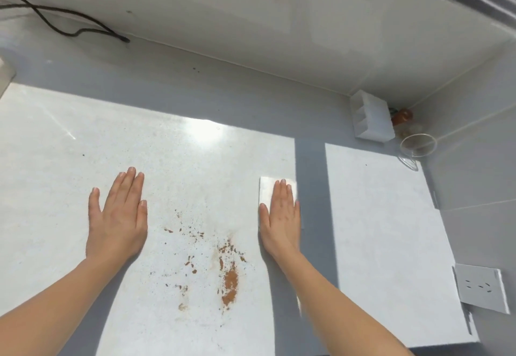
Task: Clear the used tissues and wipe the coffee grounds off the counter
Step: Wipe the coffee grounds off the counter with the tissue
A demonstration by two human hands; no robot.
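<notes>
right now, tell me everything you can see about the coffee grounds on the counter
The coffee grounds are a reddish-brown, powdery spill on the white counter, lying in sunlight between the two flat hands. The thickest patch is an elongated streak nearer the right hand, with smaller clumps and fine specks scattered up and toward the left hand. A faint tan smear surrounds the streak. Neither hand touches the grounds. The folded white tissue under the right hand lies beside the spill, not on it.

White walls [251,15] meet in corner upper right. Hard sunlight patches on pale surface, grey shadow bands between. Black cable [64,20] upper left, wall socket [480,288] lower right, white holder [371,117] and clear cup [417,146] in corner.
</notes>
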